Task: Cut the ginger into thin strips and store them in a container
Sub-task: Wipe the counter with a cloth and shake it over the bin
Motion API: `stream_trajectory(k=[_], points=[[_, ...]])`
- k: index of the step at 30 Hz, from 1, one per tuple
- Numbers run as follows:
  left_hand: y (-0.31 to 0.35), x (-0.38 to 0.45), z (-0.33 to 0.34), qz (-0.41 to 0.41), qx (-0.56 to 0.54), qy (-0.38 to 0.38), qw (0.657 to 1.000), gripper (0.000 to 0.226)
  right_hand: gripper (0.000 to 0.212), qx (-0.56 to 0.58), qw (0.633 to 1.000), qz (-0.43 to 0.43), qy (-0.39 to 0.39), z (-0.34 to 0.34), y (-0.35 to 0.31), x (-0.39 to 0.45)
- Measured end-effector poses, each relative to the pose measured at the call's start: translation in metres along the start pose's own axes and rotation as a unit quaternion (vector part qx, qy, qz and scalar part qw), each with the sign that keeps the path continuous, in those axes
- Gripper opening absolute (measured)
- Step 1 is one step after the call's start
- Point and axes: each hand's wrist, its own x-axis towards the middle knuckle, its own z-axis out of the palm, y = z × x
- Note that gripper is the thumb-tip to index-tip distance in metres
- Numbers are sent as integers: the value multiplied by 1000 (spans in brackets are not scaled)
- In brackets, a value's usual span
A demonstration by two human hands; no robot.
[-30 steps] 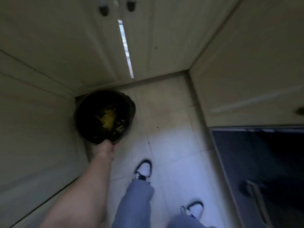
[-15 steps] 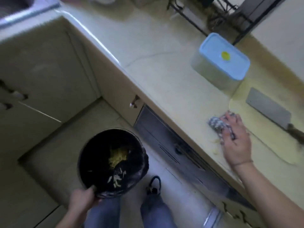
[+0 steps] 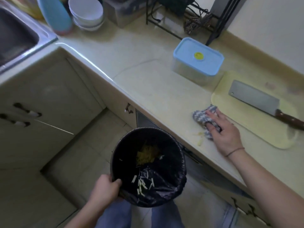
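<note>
Both hands are busy: the left hand (image 3: 105,188) curls over the rim of a black-lined bin (image 3: 164,191), gripping it below the countertop (image 3: 148,83) edge, while the right hand (image 3: 225,134) presses a grey striped cloth (image 3: 201,116) onto the countertop, fingers bent over it. Pale ginger scraps (image 3: 199,137) lie just beside the cloth. Near the cloth, a cleaver (image 3: 253,97) rests on the yellow cutting board (image 3: 256,125). Beyond the cloth stands the lidded blue container (image 3: 197,60).
</note>
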Motion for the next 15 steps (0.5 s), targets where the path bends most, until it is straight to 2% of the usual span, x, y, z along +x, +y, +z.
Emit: stream_trajectory(k=[3, 6, 12, 13, 15], points=[[3, -8, 6, -1, 17, 0, 1000, 30, 41, 21, 998, 41, 35, 10, -15, -12], [12, -14, 13, 0, 19, -8, 1000, 28, 30, 34, 998, 41, 39, 24, -39, -38], [21, -19, 20, 13, 8, -31, 999, 26, 45, 99, 994, -22, -38, 68, -66, -103], [21, -20, 20, 14, 10, -33, 999, 26, 42, 124, 991, -24, -45, 70, -70, -111], [23, -21, 20, 16, 14, -32, 999, 27, 23, 176, 984, -13, 3, 58, -73, -119]])
